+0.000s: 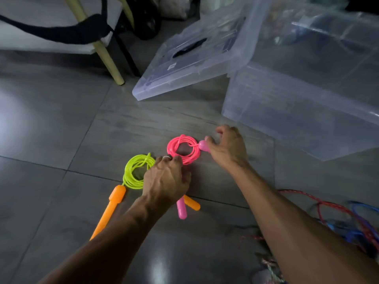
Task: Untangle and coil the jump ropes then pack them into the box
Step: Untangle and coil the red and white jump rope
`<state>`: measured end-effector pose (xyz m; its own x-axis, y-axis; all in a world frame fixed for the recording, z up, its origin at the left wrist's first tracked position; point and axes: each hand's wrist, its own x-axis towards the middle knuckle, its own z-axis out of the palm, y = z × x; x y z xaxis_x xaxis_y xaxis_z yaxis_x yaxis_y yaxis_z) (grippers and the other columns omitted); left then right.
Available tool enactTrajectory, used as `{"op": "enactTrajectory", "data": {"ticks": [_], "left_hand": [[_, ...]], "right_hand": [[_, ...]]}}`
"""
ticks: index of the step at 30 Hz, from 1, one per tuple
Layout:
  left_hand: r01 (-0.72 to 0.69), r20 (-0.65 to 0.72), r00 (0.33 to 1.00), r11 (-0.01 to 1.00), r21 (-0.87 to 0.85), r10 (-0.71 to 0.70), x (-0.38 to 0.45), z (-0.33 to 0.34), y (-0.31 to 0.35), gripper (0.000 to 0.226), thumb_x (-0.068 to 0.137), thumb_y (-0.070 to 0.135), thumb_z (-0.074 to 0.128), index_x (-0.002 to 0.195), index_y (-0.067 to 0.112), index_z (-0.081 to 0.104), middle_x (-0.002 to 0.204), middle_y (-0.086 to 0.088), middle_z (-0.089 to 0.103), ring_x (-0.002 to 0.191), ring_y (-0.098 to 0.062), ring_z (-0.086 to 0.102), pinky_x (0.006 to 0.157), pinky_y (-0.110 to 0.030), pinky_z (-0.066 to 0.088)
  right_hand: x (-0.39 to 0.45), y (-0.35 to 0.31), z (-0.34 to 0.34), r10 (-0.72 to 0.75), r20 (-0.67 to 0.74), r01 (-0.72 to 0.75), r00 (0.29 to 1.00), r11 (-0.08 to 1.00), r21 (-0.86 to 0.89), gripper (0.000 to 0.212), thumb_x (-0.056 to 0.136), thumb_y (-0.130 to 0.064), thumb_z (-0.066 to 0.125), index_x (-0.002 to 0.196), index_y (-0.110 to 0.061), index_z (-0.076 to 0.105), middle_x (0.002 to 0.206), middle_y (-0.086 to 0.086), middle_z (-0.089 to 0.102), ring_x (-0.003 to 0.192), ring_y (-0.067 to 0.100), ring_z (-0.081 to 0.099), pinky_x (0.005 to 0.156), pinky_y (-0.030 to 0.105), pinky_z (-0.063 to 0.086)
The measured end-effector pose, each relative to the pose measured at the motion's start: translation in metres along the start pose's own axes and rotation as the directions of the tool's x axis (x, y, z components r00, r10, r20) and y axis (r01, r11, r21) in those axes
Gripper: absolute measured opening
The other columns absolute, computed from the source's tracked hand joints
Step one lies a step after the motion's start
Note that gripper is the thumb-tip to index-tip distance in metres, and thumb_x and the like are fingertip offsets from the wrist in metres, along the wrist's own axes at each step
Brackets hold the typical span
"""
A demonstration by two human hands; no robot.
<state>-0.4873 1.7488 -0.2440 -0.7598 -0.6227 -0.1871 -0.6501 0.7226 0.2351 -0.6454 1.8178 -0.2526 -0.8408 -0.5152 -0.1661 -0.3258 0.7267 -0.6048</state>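
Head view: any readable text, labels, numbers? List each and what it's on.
No text can be read.
Small white sticker on the clear lid: too small and blurred to read.
Box, pink rope, yellow rope and orange handles: no print visible.

One head-worn wide-angle view looks forward and steeply down, close over the grey tiled floor [61, 124].
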Motion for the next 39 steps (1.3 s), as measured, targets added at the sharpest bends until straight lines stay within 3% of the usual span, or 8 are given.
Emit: {"op": "enactTrajectory", "data": {"ticks": [7,16,20,24,27,32,36,39], "left_hand": [[-0.244,0.152,0.955,0.965,-0.094,0.256,-0.05,-0.008,0.087,0.032,0.084,0.039,0.053,0.108,0.017,0.056,0.112,-0.003,0.059,0.111,-0.026,0.054,0.081,-0.035,0.045],[-0.432,0.197,0.856,0.872,-0.231,0.477,-0.117,0.051,0.214,0.033,0.082,0.043,0.056,0.108,0.024,0.06,0.11,-0.001,0.064,0.107,-0.025,0.059,0.081,-0.035,0.049],[-0.507,0.231,0.808,0.84,-0.194,0.541,-0.128,0.083,0.253,0.043,0.081,0.053,0.05,0.113,0.025,0.058,0.111,0.0,0.06,0.109,-0.024,0.055,0.084,-0.036,0.047],[-0.43,0.196,0.862,0.879,-0.206,0.467,-0.114,0.109,0.271,0.033,0.086,0.022,0.05,0.118,0.016,0.057,0.115,-0.007,0.058,0.112,-0.027,0.051,0.088,-0.04,0.044],[-0.462,0.251,0.833,0.87,-0.175,0.493,-0.092,0.126,0.271,0.043,0.082,0.012,0.053,0.125,0.014,0.055,0.12,-0.008,0.056,0.116,-0.029,0.048,0.093,-0.041,0.045],[-0.508,0.351,0.757,0.834,-0.216,0.552,-0.073,0.135,0.27,0.051,0.082,0.017,0.064,0.131,0.026,0.052,0.131,-0.003,0.051,0.122,-0.026,0.045,0.097,-0.038,0.041],[-0.477,0.278,0.759,0.793,-0.378,0.589,-0.075,0.111,0.259,0.042,0.077,0.018,0.068,0.116,0.027,0.059,0.108,0.002,0.063,0.1,-0.018,0.058,0.086,-0.032,0.046],[-0.414,0.21,0.794,0.76,-0.502,0.571,-0.08,0.069,0.248,0.033,0.073,0.019,0.077,0.101,0.03,0.064,0.081,0.021,0.064,0.075,0.01,0.057,0.07,-0.01,0.043]], "right_hand": [[-0.063,0.051,-0.101,-0.08,-0.02,0.076,0.997,0.985,-0.154,0.036,0.086,-0.029,0.063,0.116,-0.009,0.059,0.117,0.015,0.057,0.106,0.033,0.057,0.088,0.037,0.045],[-0.152,0.203,-0.217,0.178,-0.105,-0.199,0.978,0.949,-0.243,0.025,0.084,-0.03,0.062,0.103,-0.015,0.066,0.104,0.011,0.065,0.095,0.03,0.063,0.086,0.035,0.049],[-0.186,0.252,-0.224,0.301,0.018,-0.292,0.953,0.936,-0.199,0.016,0.08,-0.026,0.065,0.094,-0.018,0.068,0.095,0.006,0.072,0.091,0.025,0.067,0.082,0.034,0.053],[-0.191,0.275,-0.209,0.274,0.07,-0.257,0.959,0.947,-0.195,0.019,0.083,-0.026,0.063,0.101,-0.021,0.066,0.101,0.003,0.071,0.094,0.024,0.066,0.083,0.033,0.052],[-0.179,0.281,-0.194,0.25,0.143,-0.226,0.958,0.96,-0.162,0.023,0.081,-0.03,0.066,0.103,-0.022,0.066,0.102,0.001,0.07,0.096,0.023,0.065,0.082,0.031,0.051],[-0.172,0.287,-0.171,0.222,0.193,-0.203,0.956,0.973,-0.113,0.021,0.077,-0.042,0.067,0.076,-0.024,0.056,0.085,0.001,0.069,0.084,0.026,0.064,0.067,0.03,0.045],[-0.179,0.274,-0.179,0.193,0.138,-0.185,0.971,0.98,-0.068,0.021,0.08,-0.037,0.062,0.093,-0.021,0.064,0.092,0.006,0.071,0.09,0.03,0.066,0.077,0.039,0.053],[-0.184,0.25,-0.197,0.163,0.114,-0.154,0.98,0.984,-0.085,0.028,0.083,-0.041,0.064,0.101,-0.02,0.066,0.102,0.009,0.07,0.096,0.03,0.064,0.079,0.033,0.05]]}}
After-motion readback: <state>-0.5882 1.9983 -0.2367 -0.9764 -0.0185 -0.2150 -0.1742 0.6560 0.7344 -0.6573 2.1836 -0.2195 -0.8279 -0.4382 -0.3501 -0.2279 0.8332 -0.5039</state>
